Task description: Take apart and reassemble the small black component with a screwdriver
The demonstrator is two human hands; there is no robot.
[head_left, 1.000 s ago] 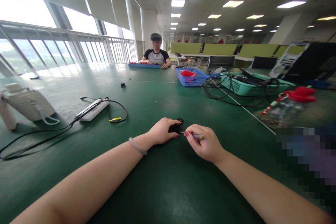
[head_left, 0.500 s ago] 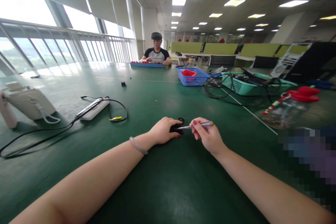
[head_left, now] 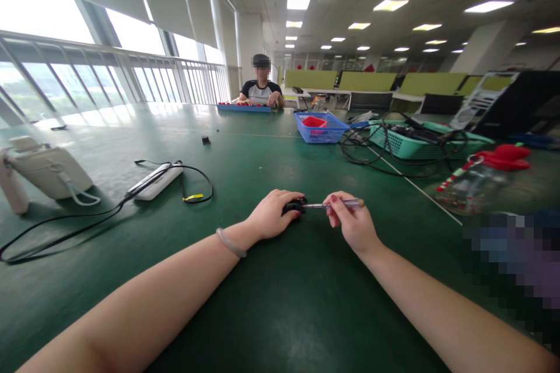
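My left hand is closed around a small black part, holding it on the green tabletop between thumb and fingers. Much of that part is hidden by the fingers. In my right hand is a slim screwdriver with a pale, see-through handle, pinched between thumb and fingers. Its thin metal shaft points left, and the tip meets the right side of the black part; whether it sits inside cannot be made out.
A white power bank-like box with a black cable lies left, near a beige case. Beyond stand a blue basket, a green basket with tangled cables and a red-lidded bottle. Across the table sits a person behind a blue tray.
My right hand and the screwdriver have shifted slightly right, and the shaft lies more level. The black part has turned under my left fingers. The person opposite has moved their hands.
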